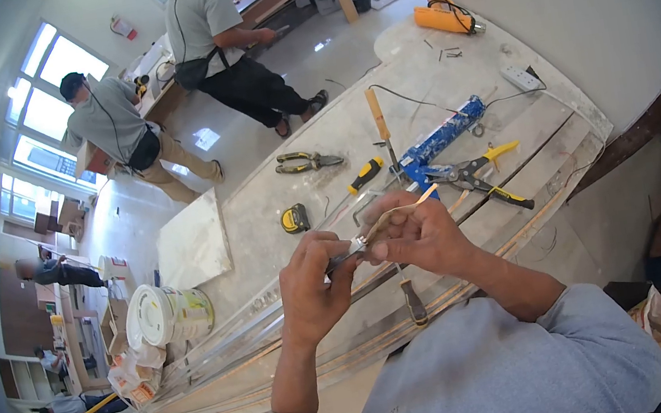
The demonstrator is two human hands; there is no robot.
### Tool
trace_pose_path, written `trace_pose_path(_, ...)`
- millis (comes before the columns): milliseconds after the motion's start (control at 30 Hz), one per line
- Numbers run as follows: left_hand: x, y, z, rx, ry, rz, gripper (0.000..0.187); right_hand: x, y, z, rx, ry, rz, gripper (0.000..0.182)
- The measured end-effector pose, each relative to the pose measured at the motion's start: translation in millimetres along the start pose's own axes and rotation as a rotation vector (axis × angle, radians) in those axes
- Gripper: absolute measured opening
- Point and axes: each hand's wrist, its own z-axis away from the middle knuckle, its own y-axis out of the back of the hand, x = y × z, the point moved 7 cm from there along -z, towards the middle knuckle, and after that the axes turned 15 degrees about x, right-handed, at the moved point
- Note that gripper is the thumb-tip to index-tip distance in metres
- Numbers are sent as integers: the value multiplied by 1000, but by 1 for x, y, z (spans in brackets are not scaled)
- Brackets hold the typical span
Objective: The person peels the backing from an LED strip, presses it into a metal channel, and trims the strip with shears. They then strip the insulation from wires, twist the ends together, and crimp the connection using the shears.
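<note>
Holding a thin strip (397, 214) over the bench (336, 129), we pinch a small blade (348, 253) in our left hand (312, 286) while our right hand (416, 236) grips the strip. We judge the trimming mid-way; snips (475, 174) and pliers (305, 161) lie unused.

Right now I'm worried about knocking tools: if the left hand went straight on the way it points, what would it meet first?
The left hand points at the right hand, nearly touching; it would likely meet that first. Beyond lie the tin snips, though depth is unclear.
</note>
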Motion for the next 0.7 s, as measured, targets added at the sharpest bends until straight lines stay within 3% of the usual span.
trace_pose_path(100,-6,-3,6,57,-54,-43,28,7,12,15,77,-21,262,24)
trace_pose_path(300,7,-10,14,198,-294,-195,26,6,6,21,131,-113,48,23)
trace_pose_path(433,10,-16,21,247,-415,-265,27,11,7,18,140,-78,110,22)
trace_pose_path(700,5,-28,29,218,-426,-262,34,11,16,17,273,-40,205,14)
